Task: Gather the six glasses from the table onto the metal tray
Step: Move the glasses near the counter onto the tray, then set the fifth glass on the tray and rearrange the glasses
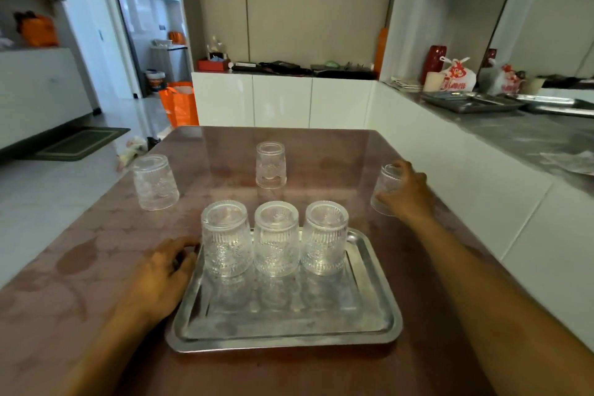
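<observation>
Right side of the far-right glass (pixel 385 190) behind the right hand (pixel 406 194); both forearms cut off below.

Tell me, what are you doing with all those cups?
A person is gathering upside-down glasses onto a metal tray. Three glasses already stand in a row on it. The right hand is wrapped around a glass at the table's right edge, while the left hand rests against the tray's left rim. Two more wait on the table: a left glass and a far middle glass.
</observation>
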Tool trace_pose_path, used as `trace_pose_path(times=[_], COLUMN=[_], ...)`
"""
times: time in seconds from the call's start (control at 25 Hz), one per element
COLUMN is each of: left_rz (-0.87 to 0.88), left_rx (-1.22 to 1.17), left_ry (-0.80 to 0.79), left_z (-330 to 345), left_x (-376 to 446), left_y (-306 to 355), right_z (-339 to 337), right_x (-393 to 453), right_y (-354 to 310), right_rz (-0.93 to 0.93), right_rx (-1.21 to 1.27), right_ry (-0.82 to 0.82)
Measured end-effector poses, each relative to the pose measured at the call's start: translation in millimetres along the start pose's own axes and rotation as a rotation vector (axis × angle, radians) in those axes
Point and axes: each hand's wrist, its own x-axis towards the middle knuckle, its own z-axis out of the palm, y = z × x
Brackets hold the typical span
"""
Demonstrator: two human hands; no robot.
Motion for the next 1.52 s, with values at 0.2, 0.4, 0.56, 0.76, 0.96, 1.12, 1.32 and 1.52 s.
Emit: trace_pose_path(times=[0.2,0.4,0.56,0.76,0.96,1.12,1.32,1.52], left_rz=[-0.075,-0.120,-0.168,-0.117,-0.116,-0.089,-0.075,-0.128], left_rx=[-0.007,-0.023,-0.258,-0.301,-0.324,-0.294,-0.303,-0.317], left_ry=[-0.016,-0.045,-0.096,-0.232,-0.171,-0.152,-0.151,-0.138], left_z=[-1.1,-7.5,-17.4,-26.8,-22.7,-21.1,-18.7,-19.0], left_x=[0.6,-1.3,-4.3,-28.3,-36.7,-34.7,-32.4,-34.4], left_y=[1.7,5.7,5.5,8.1,6.7,-0.5,-3.1,2.5], right_z=[-13.9,-59.4,-88.9,-42.7,10.1,23.0,27.9,31.6], right_x=[-15.2,-83.9,-158.4,-238.5,-274.3,-273.2,-273.1,-274.7], right_y=[1.7,-29.3,-88.3,-149.5,-168.3,-169.1,-169.0,-163.0], right_rz=[0.065,0.025,-0.183,-0.268,-0.511,-0.519,-0.592,-0.617], right_rx=[0.274,0.778,0.959,0.870,0.365,0.241,0.139,0.159], right_ry=[0.059,0.110,-0.072,-0.320,-0.311,-0.298,-0.323,-0.310])
